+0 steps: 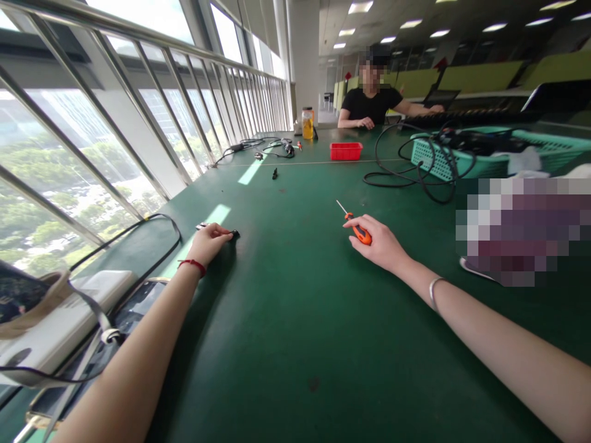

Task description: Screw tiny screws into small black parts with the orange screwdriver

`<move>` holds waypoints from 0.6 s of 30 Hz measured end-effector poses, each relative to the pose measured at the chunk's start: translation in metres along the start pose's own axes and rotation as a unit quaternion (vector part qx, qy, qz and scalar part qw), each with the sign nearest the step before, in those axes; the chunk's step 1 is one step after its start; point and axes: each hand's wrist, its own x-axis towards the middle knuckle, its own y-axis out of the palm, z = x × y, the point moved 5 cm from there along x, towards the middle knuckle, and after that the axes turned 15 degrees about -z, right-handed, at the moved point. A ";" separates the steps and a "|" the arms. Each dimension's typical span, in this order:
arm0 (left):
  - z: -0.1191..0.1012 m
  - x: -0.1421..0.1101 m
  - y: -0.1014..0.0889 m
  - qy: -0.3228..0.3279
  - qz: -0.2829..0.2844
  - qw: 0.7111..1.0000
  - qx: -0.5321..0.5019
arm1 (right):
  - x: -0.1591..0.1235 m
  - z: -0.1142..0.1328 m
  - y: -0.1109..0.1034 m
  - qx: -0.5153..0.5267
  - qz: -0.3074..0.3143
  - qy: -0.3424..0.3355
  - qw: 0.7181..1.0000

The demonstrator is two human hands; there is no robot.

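Note:
My left hand (209,242), with a red band at the wrist, pinches a small black part (235,235) at the left of the green table (295,320). What kind of part it is cannot be made out. A small pale piece (201,226) shows just behind the left fingers. Over on the right, my right hand (379,243) is closed around the orange and black handle of a screwdriver (359,230). Its thin metal shaft points away from me, up and to the left, and its tip touches nothing I can make out.
A red bin (346,151), a small black piece (275,174) and a jar (307,123) stand farther back. Black cables lie beside a teal basket (443,163) at right. A white box (78,307) lies near left, by the railing. Another person (372,98) sits across.

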 end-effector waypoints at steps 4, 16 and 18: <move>-0.013 -0.017 0.013 0.082 0.045 0.996 -0.010 | 0.000 0.001 -0.001 0.017 -0.023 0.006 1.000; -0.126 -0.129 0.117 0.359 0.172 0.915 -0.062 | -0.001 0.006 -0.015 0.047 -0.124 0.048 0.990; -0.129 -0.130 0.122 0.366 0.176 0.911 -0.077 | -0.001 0.009 -0.020 0.049 -0.155 0.060 0.985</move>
